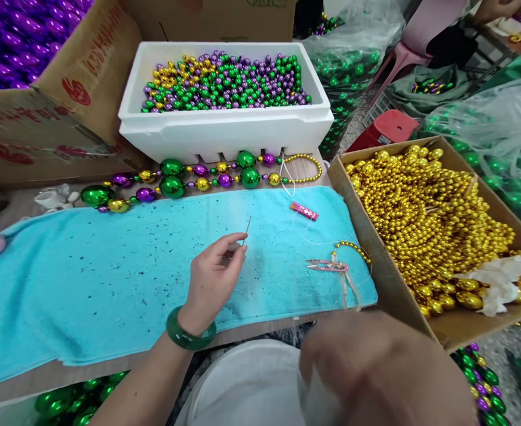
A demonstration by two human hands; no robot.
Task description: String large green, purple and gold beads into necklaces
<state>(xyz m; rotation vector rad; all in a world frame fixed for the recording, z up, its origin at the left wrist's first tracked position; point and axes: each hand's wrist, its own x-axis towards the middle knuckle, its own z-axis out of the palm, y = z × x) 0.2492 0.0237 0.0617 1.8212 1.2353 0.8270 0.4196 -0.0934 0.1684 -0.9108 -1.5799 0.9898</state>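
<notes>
My left hand (216, 269) is raised over the turquoise towel (122, 278), a green bangle on its wrist. Thumb and forefinger pinch a thin needle (247, 228) that points upward. Low on the right, my right hand (371, 361) is smeared by motion, its fingers hidden. Beyond it on the towel lie thread snips (329, 266) with pink handles, near a short curve of gold beads (353, 247). A small pink tube (305, 211) with white marks lies further back, with pale thread beside it. Along the towel's far edge stretches a necklace (171, 177) of green, purple and gold beads.
A white foam box (225, 127) of mixed beads stands behind the towel. Gold beads fill the cardboard box (389, 278) on the right; purple ones fill a larger carton (65, 100) at left. A red stool (385, 127) and bagged green beads (349, 71) stand beyond.
</notes>
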